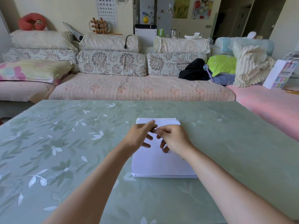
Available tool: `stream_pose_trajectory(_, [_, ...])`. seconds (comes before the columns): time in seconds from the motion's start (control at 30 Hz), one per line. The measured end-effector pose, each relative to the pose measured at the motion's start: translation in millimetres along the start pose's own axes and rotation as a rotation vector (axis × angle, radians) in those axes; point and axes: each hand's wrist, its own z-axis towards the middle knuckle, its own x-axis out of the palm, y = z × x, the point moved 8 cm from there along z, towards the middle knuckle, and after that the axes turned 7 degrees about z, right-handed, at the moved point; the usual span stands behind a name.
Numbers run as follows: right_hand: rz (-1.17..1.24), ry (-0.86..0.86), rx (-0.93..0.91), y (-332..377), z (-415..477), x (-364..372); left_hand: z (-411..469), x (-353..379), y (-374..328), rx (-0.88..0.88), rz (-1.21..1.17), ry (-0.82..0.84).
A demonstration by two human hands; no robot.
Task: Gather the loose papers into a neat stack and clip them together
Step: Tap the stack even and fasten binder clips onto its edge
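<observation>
Hovering over a stack of white paper sheets (161, 165), the person's two bare hands meet just above its far half. The stack lies flat near the middle of the pale green, leaf-patterned glass surface (64, 143). Its edges are roughly squared, though a few sheets stick out slightly at the far end and at the near left corner.

The right hand (174, 139) has its fingers curled, and its grip is clamped on a small dark metal clip (153, 130), pinched between thumb and forefinger. The left hand (140, 135) reaches the same clip from the other side. Its lower fingers are spread and fairly straight, while its forefinger is blurred. Whether the left grip is together on the clip or merely touching it cannot be told.

The clip is held above the paper and is not fastened to any edge of the stack. A second small black object (165, 150) shows beneath the right hand's lower fingers, against the top sheet; what it is cannot be made out.

Beyond the surface stands a long sofa with a peach quilted seat cover (137, 89) and floral cushions.
</observation>
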Motion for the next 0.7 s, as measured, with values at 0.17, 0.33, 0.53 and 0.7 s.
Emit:
stream_pose_trajectory(0.17, [-0.212, -0.004, -0.049, -6.9, 2.8, -2.9, 12.0, -12.7, 16.2, 0.066, 0.392, -0.071])
stream_pose_trajectory(0.33, [-0.773, 0.072, 0.003, -23.2, 5.1, -15.5, 12.9, -53.1, 43.6, -0.011, 0.920, -0.255])
stream_pose_trajectory(0.53, [-0.790, 0.147, 0.032, -36.7, 7.0, -8.7, 19.9, -86.7, 90.6, -0.139, 1.077, -0.322])
stream_pose_trajectory(0.7, [-0.805, 0.152, 0.025, -39.4, 13.9, -5.4, 26.7, -93.2, 90.2, -0.121, 1.164, -0.367])
